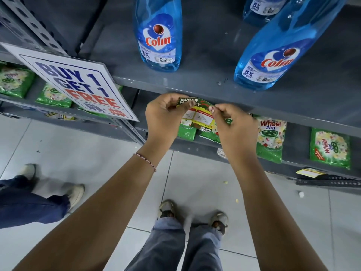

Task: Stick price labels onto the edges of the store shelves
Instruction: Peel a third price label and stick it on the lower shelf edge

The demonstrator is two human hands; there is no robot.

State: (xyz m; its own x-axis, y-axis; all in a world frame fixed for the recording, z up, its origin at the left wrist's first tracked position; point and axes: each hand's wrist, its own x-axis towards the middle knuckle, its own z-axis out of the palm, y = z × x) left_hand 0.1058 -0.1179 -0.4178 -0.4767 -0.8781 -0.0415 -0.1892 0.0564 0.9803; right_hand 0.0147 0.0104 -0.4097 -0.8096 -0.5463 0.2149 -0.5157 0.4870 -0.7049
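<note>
A green, yellow and red price label printed "SUPER MARKET", with handwritten prices, is held just below the front edge of the grey metal shelf. My left hand pinches its upper left corner between thumb and fingers. My right hand pinches its upper right corner. The label bends slightly between the two hands. Whether it touches the shelf edge cannot be told.
Blue Colin bottles stand on the shelf above. Green Wheel packets lie on the lower shelf. A "BUY 1 GET 1 FREE" sign hangs at left. Another label lies lower right. Another person's legs stand at left.
</note>
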